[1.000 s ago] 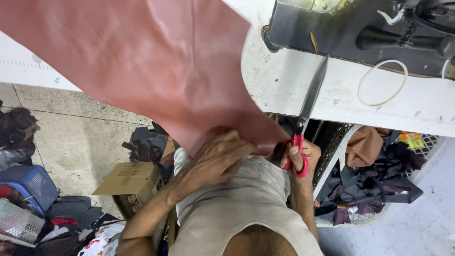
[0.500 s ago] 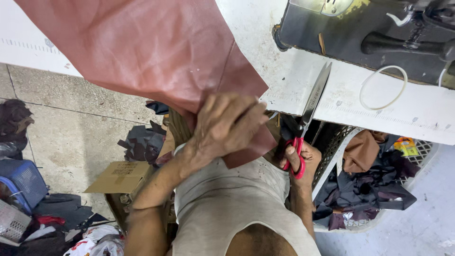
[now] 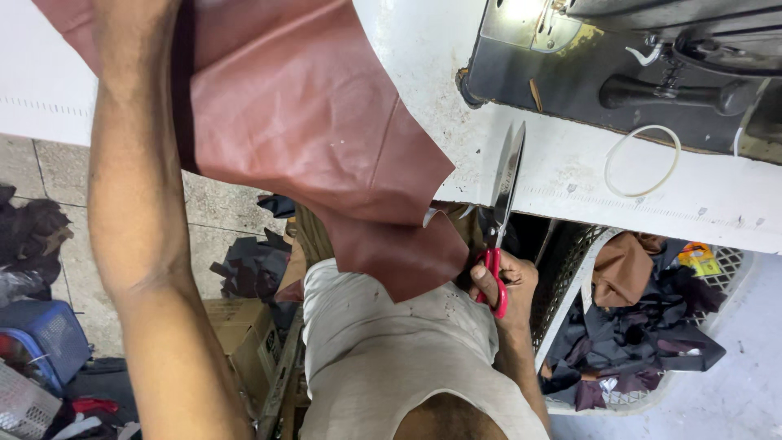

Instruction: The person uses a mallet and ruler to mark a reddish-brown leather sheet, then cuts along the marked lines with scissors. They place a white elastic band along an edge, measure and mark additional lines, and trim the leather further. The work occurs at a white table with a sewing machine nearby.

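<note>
The red-handled scissors are gripped in the closed fingers of the right hand, blades kept over the white desk edge, while the reddish-brown leather sheet is draped off the desk's left, the left hand's fingers being out of view

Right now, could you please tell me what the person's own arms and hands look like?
Both arms are bare: no sleeves, gloves, watch or rings visible. The left forearm is hairy; its hand is out of frame. The right hand is bare too. The person wears a light grey sleeveless top.
</note>
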